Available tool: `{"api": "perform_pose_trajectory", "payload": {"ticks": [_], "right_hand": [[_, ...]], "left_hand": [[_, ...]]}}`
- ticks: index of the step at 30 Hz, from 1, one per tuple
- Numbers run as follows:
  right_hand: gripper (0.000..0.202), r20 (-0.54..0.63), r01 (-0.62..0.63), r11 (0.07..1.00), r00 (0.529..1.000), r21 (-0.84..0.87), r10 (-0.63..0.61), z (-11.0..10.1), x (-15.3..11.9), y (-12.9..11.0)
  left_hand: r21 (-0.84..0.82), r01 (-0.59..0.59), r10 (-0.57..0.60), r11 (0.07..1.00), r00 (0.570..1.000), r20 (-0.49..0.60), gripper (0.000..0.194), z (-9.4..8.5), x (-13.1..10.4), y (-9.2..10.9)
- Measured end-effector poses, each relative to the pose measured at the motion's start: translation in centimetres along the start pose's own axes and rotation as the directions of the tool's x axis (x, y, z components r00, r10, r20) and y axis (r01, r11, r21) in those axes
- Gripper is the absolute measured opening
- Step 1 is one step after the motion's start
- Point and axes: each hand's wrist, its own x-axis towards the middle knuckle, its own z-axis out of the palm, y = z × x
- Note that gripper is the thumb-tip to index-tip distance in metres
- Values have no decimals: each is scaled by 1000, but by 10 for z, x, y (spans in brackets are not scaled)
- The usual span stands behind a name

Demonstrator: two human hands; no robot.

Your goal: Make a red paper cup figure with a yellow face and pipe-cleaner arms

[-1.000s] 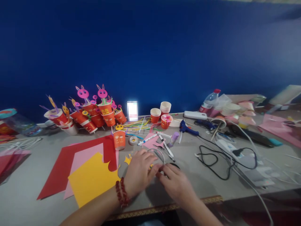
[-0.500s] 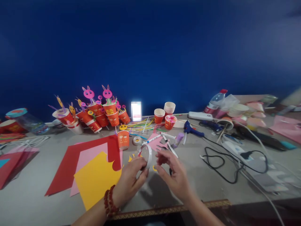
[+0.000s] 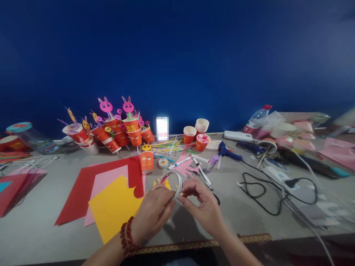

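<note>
My left hand (image 3: pixel 155 208), with red beads at the wrist, grips a white roll of tape (image 3: pixel 179 184) by its near edge and keeps it upright above the table. The thumb and fingers of my right hand (image 3: pixel 203 207) pinch at the roll's right side; whether a loose tape end is between them is too small to tell. Yellow paper scraps (image 3: pixel 166 183) lie just behind the roll. To the left of my left hand is a yellow sheet (image 3: pixel 113 207) with rounded cut-outs, over pink and red sheets (image 3: pixel 73 199).
Red paper cups with pink and yellow paper figures (image 3: pixel 133 136) crowd the back left. A small tape roll (image 3: pixel 163 163), markers (image 3: pixel 179 162) and a purple glue stick (image 3: pixel 213 162) lie ahead. On the right are a blue glue gun (image 3: pixel 229 152), its black cable and a power strip (image 3: pixel 277 177).
My right hand has come in to the roll of tape, its fingers closing at the roll's edge. The roll has shifted slightly right in my left hand.
</note>
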Motion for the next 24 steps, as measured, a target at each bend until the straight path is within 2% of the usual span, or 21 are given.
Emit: {"api": "perform_pose_trajectory", "payload": {"ticks": [4, 8, 11, 13, 16, 24], "right_hand": [[9, -18, 52, 998, 999, 27, -51, 3, -3, 0], [6, -21, -88, 990, 996, 115, 91, 6, -6, 0], [7, 23, -138, 986, 990, 89, 137, 5, -5, -3], [2, 59, -124, 990, 991, 65, 120, 5, -4, -5], [8, 69, -90, 995, 994, 42, 87, 5, -2, -7], [15, -41, 42, 998, 998, 54, -39, 15, -8, -2]], "left_hand": [[-19, 65, -65, 998, 998, -6, 20, 2, -3, 3], [-11, 71, -71, 997, 996, -59, 19, 3, 0, 5], [0, 58, -58, 998, 995, -86, 17, 2, 3, 6], [8, 55, -54, 998, 994, -90, 19, 2, 5, 8], [26, 60, -58, 998, 993, -101, 20, 2, 7, 9], [-9, 109, -109, 994, 983, -149, 22, 4, 9, 12]]}}
